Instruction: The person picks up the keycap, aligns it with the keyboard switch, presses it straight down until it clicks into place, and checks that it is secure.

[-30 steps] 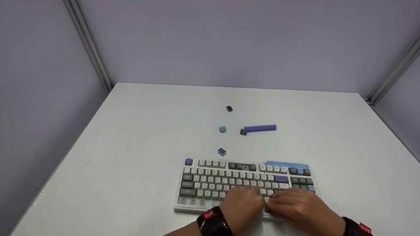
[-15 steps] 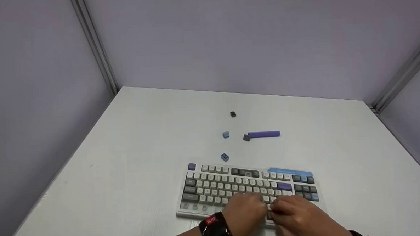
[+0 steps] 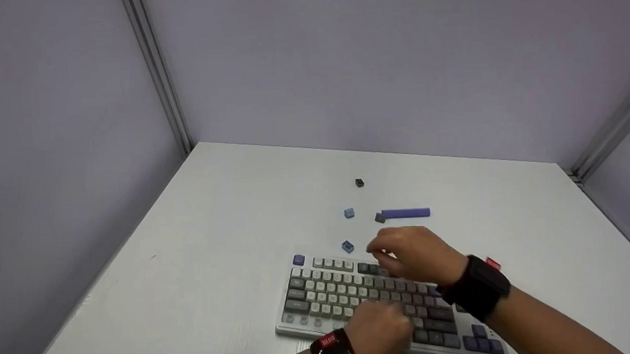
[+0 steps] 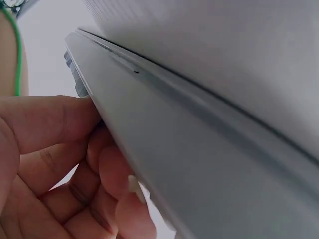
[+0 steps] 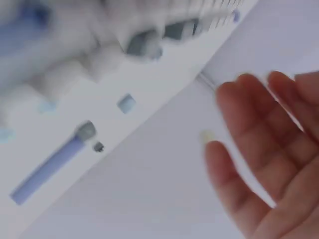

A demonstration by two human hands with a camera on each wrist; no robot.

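A white keyboard with white, grey and purple keycaps lies at the front of the table. My left hand rests at its front edge, over the bottom row. In the left wrist view, the thumb and curled fingers touch the edge; whatever lies between the tips is hidden. Above the keyboard's back rows hovers my right hand, fingers loosely bent and apart, holding nothing visible. Beyond are two loose blue keycaps, one nearer and one farther, a grey keycap and a dark keycap.
A long purple bar-shaped keycap lies beside the loose grey one. The white table ends at a grey back wall, with a side wall at left and another at right.
My right hand has left the keyboard's front edge and risen forward over its back rows. The left hand stays at the bottom row. The scene has shifted slightly down and right in view.
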